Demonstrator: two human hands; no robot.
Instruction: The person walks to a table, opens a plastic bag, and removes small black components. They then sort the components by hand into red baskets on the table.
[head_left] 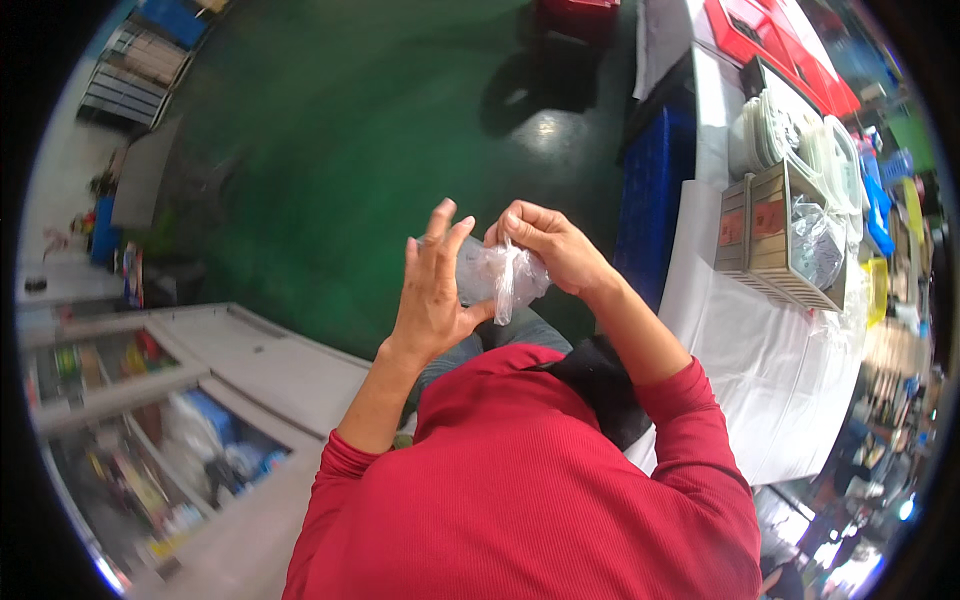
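Observation:
A crumpled clear plastic bag [506,280] hangs between my hands in front of my body, with a gathered, twisted-looking strip down its middle. My right hand [560,248] pinches the bag's upper edge between thumb and curled fingers. On the other side, my left hand [432,290] has its fingers stretched upward and apart. Its thumb reaches toward the lower end of the gathered strip and seems to touch it. Whether anything lies inside the bag, I cannot tell.
At right, a white-covered table [745,370] carries a beige bin [768,225] with clear bags, stacked white trays [790,130] and a red crate [800,60]. A blue crate [655,200] stands beside it. A glass-windowed cabinet [190,380] is at left, above green floor [330,150].

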